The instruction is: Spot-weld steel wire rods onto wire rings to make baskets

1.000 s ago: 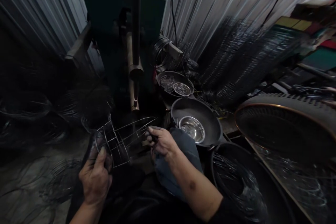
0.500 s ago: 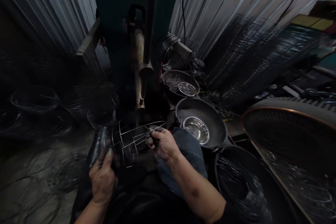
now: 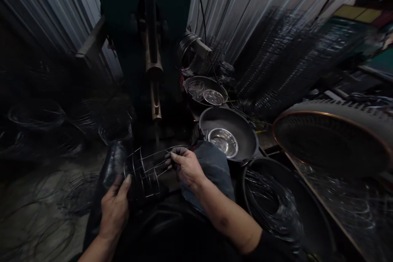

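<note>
A thin wire frame (image 3: 146, 172) of crossing rods and curved wires hangs between my hands over my lap. My left hand (image 3: 116, 202) is closed on its left side, thumb up and fingers behind the wire. At the right end my right hand (image 3: 187, 166) pinches the wires between thumb and fingers. Just above the frame stands a machine's brass-coloured rod (image 3: 155, 100), apart from it. The lower wires of the frame are dim against my dark apron.
To the right, a black pan (image 3: 245, 131) holds a steel bowl (image 3: 223, 142). Behind it another pan (image 3: 199, 102) holds small wire parts. Coiled wire (image 3: 276, 208) lies in a large basin at the lower right. Wire rings (image 3: 52, 229) lie on the floor at left.
The wire frame has tilted, its lower edge now showing lower over my lap. Both hands still grip it. The surroundings have shifted left and slightly up in the view.
</note>
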Demonstrator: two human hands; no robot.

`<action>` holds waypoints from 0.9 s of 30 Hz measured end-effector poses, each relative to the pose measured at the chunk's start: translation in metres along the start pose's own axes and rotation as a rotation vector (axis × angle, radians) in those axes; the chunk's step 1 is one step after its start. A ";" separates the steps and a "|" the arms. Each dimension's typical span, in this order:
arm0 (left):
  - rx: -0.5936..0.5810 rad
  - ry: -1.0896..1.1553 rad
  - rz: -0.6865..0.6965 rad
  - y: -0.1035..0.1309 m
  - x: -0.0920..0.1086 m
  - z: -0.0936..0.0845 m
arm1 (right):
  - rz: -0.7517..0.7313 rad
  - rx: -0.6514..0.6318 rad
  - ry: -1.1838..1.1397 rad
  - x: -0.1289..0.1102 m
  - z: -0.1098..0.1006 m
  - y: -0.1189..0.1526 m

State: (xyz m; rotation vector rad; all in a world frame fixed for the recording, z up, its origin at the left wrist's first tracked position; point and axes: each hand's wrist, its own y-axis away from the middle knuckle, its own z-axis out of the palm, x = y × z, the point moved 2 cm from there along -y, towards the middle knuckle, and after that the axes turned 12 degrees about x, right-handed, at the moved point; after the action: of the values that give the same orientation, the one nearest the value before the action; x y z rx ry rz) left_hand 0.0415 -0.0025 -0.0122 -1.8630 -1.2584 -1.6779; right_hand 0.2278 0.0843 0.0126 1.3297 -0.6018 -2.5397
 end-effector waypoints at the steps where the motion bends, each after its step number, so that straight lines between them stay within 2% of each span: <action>1: 0.004 -0.099 0.137 -0.003 0.003 -0.004 | 0.004 -0.019 0.014 0.001 0.001 0.002; 3: -0.041 -0.286 0.516 -0.006 0.015 -0.005 | 0.019 -0.061 0.055 0.005 0.004 0.004; 5: -0.156 -0.462 0.872 -0.003 0.032 0.003 | 0.040 -0.103 0.114 0.010 0.007 0.007; 7: -0.315 -0.653 1.063 0.001 0.048 0.016 | 0.057 -0.135 0.169 0.015 0.011 0.010; 9: -0.454 -0.803 1.122 0.004 0.060 0.028 | 0.062 -0.163 0.205 0.015 0.012 0.014; 11: -0.534 -0.863 1.134 0.004 0.065 0.036 | 0.047 -0.206 0.250 0.008 0.005 0.019; 14: -0.518 -0.815 1.139 0.000 0.061 0.039 | 0.001 -0.263 0.479 -0.016 -0.025 0.028; 15: -0.495 -0.787 1.140 -0.002 0.059 0.039 | -0.045 -0.227 0.599 -0.027 -0.040 0.030; 17: -0.453 -0.743 1.140 -0.007 0.055 0.039 | -0.232 -0.011 0.796 -0.048 -0.068 0.029; 20: -0.426 -0.718 1.147 -0.010 0.055 0.042 | -0.371 0.222 0.900 -0.066 -0.091 0.020; 24: -0.401 -0.699 1.179 -0.009 0.062 0.051 | -0.376 0.303 0.891 -0.065 -0.090 0.003; 27: -0.366 -0.676 1.231 -0.007 0.067 0.058 | -0.360 0.257 0.809 -0.060 -0.080 -0.005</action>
State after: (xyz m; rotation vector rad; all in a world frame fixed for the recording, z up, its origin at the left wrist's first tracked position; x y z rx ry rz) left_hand 0.0667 0.0702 0.0328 -2.6376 0.2351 -0.6080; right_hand 0.3280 0.0901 0.0143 2.5295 -0.5452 -1.8882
